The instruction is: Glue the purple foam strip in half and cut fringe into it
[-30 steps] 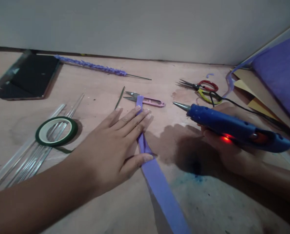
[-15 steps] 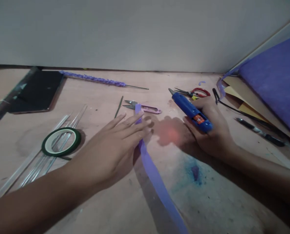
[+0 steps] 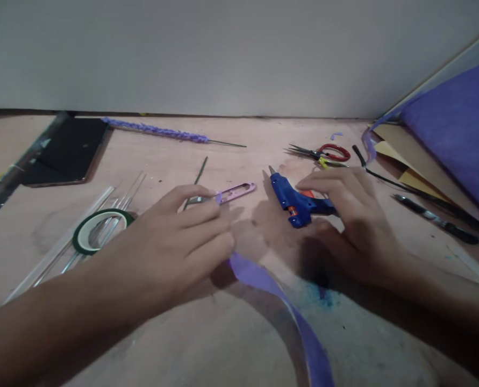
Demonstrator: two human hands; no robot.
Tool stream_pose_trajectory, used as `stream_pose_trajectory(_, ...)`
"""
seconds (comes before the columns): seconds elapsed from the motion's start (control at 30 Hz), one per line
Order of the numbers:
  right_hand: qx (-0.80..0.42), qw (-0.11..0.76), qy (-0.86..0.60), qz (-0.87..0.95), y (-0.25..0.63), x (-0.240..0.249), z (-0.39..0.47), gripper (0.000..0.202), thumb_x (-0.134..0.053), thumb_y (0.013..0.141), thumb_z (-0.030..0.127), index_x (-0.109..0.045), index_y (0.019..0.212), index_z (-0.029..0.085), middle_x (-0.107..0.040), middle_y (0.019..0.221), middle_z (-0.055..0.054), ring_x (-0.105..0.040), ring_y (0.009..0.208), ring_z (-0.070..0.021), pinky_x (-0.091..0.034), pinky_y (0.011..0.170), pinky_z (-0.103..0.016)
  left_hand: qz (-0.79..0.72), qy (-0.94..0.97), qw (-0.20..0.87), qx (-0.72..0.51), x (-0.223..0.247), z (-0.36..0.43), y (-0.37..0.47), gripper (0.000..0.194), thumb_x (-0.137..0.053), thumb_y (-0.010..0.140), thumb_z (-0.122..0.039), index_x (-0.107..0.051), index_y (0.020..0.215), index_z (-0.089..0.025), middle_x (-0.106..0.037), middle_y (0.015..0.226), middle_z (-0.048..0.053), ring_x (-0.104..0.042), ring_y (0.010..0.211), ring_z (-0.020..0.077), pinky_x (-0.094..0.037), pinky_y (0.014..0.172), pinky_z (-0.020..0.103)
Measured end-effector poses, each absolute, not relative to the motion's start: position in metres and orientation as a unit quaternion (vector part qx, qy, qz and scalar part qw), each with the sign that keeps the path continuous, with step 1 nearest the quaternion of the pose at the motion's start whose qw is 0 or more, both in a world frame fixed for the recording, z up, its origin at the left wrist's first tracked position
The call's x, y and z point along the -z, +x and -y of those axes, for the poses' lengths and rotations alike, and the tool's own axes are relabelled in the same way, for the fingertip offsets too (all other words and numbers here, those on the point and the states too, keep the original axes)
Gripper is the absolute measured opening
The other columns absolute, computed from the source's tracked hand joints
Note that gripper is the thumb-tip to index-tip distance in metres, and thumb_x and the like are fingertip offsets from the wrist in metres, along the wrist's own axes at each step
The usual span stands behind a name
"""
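My left hand (image 3: 191,231) has its fingers bent and pressed together on a purple crepe-like strip (image 3: 259,274), whose tail curves down to the bottom edge. Its thumb is hidden. Just beyond its fingertips lie pink thread snips (image 3: 237,192), blades partly covered by my fingers. A blue glue gun (image 3: 290,199) rests on its side on the table, nozzle pointing away. Around the end of the gun's handle, my right hand (image 3: 360,226) is curved with thumb and fingers apart; whether a finger still touches the handle I cannot tell.
Green tape (image 3: 81,236) lies over clear glue sticks (image 3: 57,258) at left. At the back are a black phone (image 3: 68,153) and a purple-wrapped wire (image 3: 154,130). Red-handled scissors (image 3: 334,152), a pen (image 3: 436,217) and a purple sheet (image 3: 457,123) are at right.
My right hand has lowered the glue gun to the table and loosened its fingers. My left hand has gone from lying flat to curled on the strip, and the snips have turned slightly.
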State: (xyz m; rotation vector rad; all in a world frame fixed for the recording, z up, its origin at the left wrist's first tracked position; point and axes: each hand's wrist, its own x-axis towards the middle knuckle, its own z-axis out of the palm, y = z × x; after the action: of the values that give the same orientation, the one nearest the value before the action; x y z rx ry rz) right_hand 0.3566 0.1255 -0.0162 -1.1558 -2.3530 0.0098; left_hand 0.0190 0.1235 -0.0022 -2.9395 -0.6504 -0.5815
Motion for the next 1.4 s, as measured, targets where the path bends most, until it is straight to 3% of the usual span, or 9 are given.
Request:
stream_pose_trajectory(0.13,-0.265,0.264,-0.274,0.886,0.315,-0.001,-0.105,0.024,-0.068,0.11,0.025,-0.063,0.134,0.027,-0.082,0.127,-0.011,-0.075,0.119,-0.0316,-0.06,0.107,-0.051,0.189,-0.952,0.044,0.236,0.007,-0.113,0.026,0.04,-0.039,0.124,-0.016,-0.074,0.106,-0.025,-0.086,0.105,0.004,-0.077,0.103,0.0245,-0.052,0.116,0.047)
stream_pose_trajectory(0.27,-0.347,0.198,-0.328,0.856,0.281,0.005,-0.104,0.011,-0.073,0.107,0.028,-0.068,0.103,0.02,-0.078,0.104,-0.01,-0.07,0.095,-0.0253,-0.053,0.083,-0.039,0.202,-0.943,0.014,0.264,0.016,-0.123,0.022,0.012,-0.056,0.122,-0.026,-0.067,0.117,-0.025,-0.085,0.112,0.006,-0.076,0.103,0.0265,-0.054,0.104,0.045)
stream_pose_trajectory(0.43,-0.424,0.18,-0.39,0.797,0.284,0.005,-0.113,0.028,-0.062,0.102,0.018,-0.055,0.075,0.021,-0.055,0.071,0.004,-0.049,0.066,-0.0129,-0.032,0.066,-0.032,0.295,-0.932,-0.034,0.207,0.018,-0.14,0.009,0.047,-0.054,0.116,-0.04,-0.057,0.157,-0.016,-0.075,0.15,0.019,-0.068,0.14,0.0415,-0.051,0.115,0.056)
stream_pose_trajectory(0.63,-0.511,0.194,-0.421,0.724,0.308,-0.007,-0.106,0.038,-0.059,0.101,0.027,-0.041,0.067,0.024,-0.04,0.065,0.005,-0.04,0.062,-0.0129,-0.029,0.058,-0.032,0.379,-0.919,0.046,0.099,0.024,-0.163,0.003,0.024,-0.053,0.115,-0.031,-0.074,0.123,-0.021,-0.081,0.121,0.015,-0.074,0.112,0.0388,-0.053,0.092,0.054)
stream_pose_trajectory(0.93,-0.555,0.146,-0.407,0.71,0.301,-0.006,-0.08,0.037,-0.059,0.109,0.03,-0.061,0.073,0.021,-0.056,0.07,0.003,-0.051,0.065,-0.0129,-0.036,0.062,-0.031,0.407,-0.89,-0.003,0.208,-0.005,-0.152,0.006,0.036,-0.039,0.124,-0.039,-0.071,0.129,-0.025,-0.079,0.137,0.008,-0.07,0.132,0.0352,-0.053,0.112,0.056)
stream_pose_trajectory(1.07,-0.573,0.173,-0.393,0.698,0.292,-0.004,-0.081,0.032,-0.059,0.11,0.028,-0.074,0.083,0.02,-0.075,0.081,-0.001,-0.065,0.073,-0.0155,-0.046,0.07,-0.03,0.243,-0.939,-0.184,0.16,-0.025,-0.129,0.023,0.035,-0.048,0.123,-0.033,-0.074,0.101,-0.028,-0.081,0.101,0.002,-0.074,0.098,0.0256,-0.053,0.096,0.043)
stream_pose_trajectory(1.17,-0.515,0.191,-0.402,0.732,0.294,-0.003,-0.078,0.031,-0.059,0.112,0.032,-0.08,0.127,0.016,-0.074,0.08,0.0,-0.061,0.067,-0.0164,-0.042,0.064,-0.03,0.244,-0.958,-0.119,0.087,-0.02,-0.134,0.026,0.039,-0.048,0.118,-0.024,-0.068,0.084,-0.027,-0.074,0.083,0.003,-0.066,0.08,0.0267,-0.049,0.087,0.045)
stream_pose_trajectory(1.27,-0.403,0.166,-0.396,0.808,0.303,-0.006,-0.065,0.054,-0.059,0.11,0.025,-0.065,0.162,0.012,-0.07,0.078,0.004,-0.056,0.063,-0.0164,-0.038,0.064,-0.031,0.262,-0.962,-0.035,0.073,-0.008,-0.152,0.023,0.033,-0.048,0.113,-0.02,-0.069,0.088,-0.026,-0.077,0.09,0.008,-0.069,0.092,0.0315,-0.05,0.094,0.049)
stream_pose_trajectory(1.4,-0.365,0.096,-0.284,0.881,0.316,-0.007,-0.039,0.045,-0.061,0.11,0.018,-0.071,0.153,0.01,-0.081,0.096,-0.002,-0.072,0.077,-0.0189,-0.05,0.07,-0.032,0.319,-0.941,0.014,0.114,0.002,-0.16,0.028,0.03,-0.047,0.116,-0.025,-0.074,0.103,-0.024,-0.083,0.119,0.015,-0.071,0.123,0.0409,-0.048,0.116,0.064)
